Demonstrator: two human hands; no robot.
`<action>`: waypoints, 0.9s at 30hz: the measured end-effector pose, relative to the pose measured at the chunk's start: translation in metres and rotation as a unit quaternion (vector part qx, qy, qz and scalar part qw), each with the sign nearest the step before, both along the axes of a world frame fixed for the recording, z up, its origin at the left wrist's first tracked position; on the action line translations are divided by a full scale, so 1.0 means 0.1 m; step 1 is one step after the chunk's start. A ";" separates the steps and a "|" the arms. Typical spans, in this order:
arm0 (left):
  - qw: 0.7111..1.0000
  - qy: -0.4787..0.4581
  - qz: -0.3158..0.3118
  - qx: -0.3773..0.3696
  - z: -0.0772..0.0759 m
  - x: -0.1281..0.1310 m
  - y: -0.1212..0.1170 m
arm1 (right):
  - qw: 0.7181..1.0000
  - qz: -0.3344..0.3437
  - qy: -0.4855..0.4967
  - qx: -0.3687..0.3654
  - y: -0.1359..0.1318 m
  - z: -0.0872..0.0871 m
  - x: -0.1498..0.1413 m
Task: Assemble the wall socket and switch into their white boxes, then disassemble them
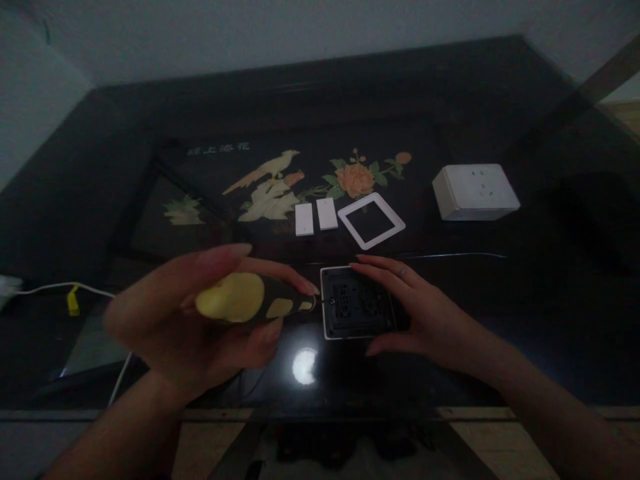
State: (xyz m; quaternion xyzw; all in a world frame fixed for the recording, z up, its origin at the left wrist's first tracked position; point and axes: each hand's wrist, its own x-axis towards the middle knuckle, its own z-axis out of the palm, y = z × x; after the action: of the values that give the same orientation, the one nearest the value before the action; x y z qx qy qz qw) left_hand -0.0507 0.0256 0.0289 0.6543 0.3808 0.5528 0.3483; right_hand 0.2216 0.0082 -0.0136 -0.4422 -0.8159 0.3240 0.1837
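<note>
Yellow-black screwdriver (pixel 233 297) filling left hand (pixel 170 327) fingers, seemingly working screw (pixel 333 301); right hand (pixel 433 315) fingers clasping switch plate (pixel 357 323); next move likely needing straight pressure.

Screwdriver (pixel 243 297) in left hand (pixel 167 333), meeting the left side of the module (pixel 353 313) held by right hand (pixel 425 310), two plates (pixel 304 220) and a frame (pixel 400 225) on the table (pixel 550 267) beyond both hands, box (pixel 477 192) beyond the right hand, cable (pixel 95 289) left of the left hand
</note>
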 end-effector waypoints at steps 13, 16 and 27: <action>0.961 0.205 -0.121 0.143 0.38 0.32 0.20 | 1.000 0.012 0.021 0.009 -0.01 -0.06 0.02; 0.979 0.169 -0.094 0.063 0.43 0.33 0.12 | 1.000 0.011 0.019 0.005 -0.01 -0.05 0.02; 0.996 -0.059 0.039 0.059 0.38 0.43 0.06 | 1.000 0.007 0.004 0.017 -0.01 -0.09 0.01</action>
State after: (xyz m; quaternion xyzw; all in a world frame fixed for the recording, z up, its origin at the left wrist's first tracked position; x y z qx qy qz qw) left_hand -0.0079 0.0313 0.0667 0.6243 0.3521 0.6250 0.3092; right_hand 0.2229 0.0074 -0.0227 -0.4319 -0.8235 0.3136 0.1924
